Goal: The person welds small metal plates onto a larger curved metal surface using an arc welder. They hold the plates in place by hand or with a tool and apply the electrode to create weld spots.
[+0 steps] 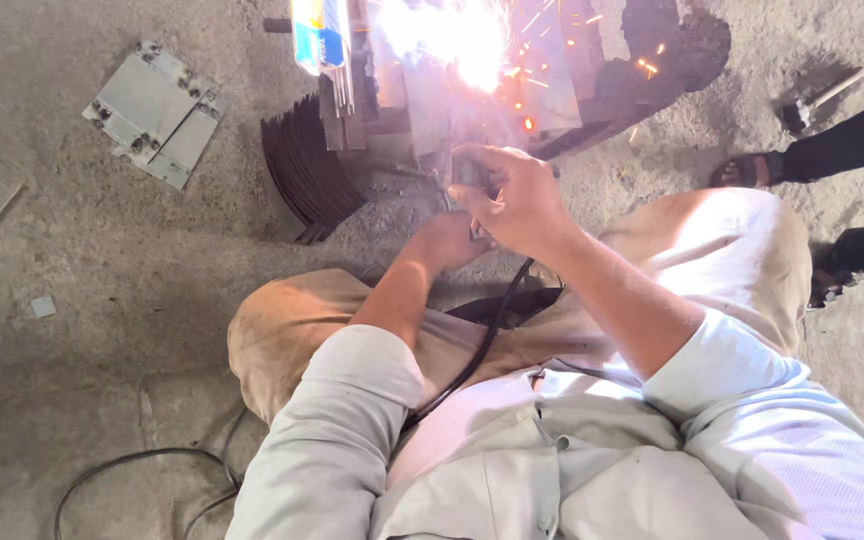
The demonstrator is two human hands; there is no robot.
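Observation:
I squat on a concrete floor. My right hand [517, 200] is closed around a welding electrode holder whose black cable [482, 340] runs back between my knees. My left hand [447, 240] sits just under the right one and steadies it; its fingers are mostly hidden. A bright white welding arc [462, 40] with flying sparks burns on dark metal pieces [552, 90] in front of the hands. A stack of thin curved metal plates [307, 170] leans to the left of the weld.
A packet of welding rods [322, 40] lies at the top. A welded grey plate assembly [157, 110] rests on the floor at upper left. Another person's sandalled foot [747, 172] and dark trouser legs stand at the right. A hammer [817, 100] lies nearby.

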